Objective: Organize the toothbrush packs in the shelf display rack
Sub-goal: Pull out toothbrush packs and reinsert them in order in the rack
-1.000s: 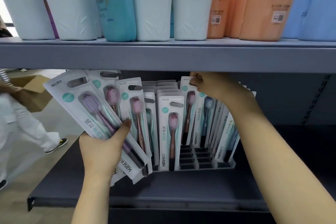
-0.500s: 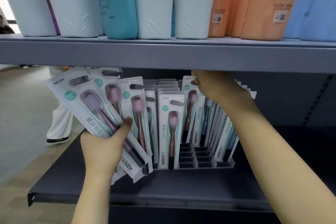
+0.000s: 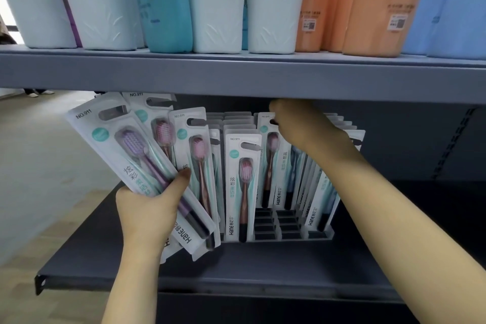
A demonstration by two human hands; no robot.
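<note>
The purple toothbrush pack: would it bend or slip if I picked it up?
The purple pack probably stays fairly stiff: it sticks out straight above the left hand. Its glossy front may be slippery. Likely light, since one hand holds several.

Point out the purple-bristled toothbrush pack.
The front pack of the fan gripped by the left hand; the packs behind it hold pink-bristled brushes.
</note>
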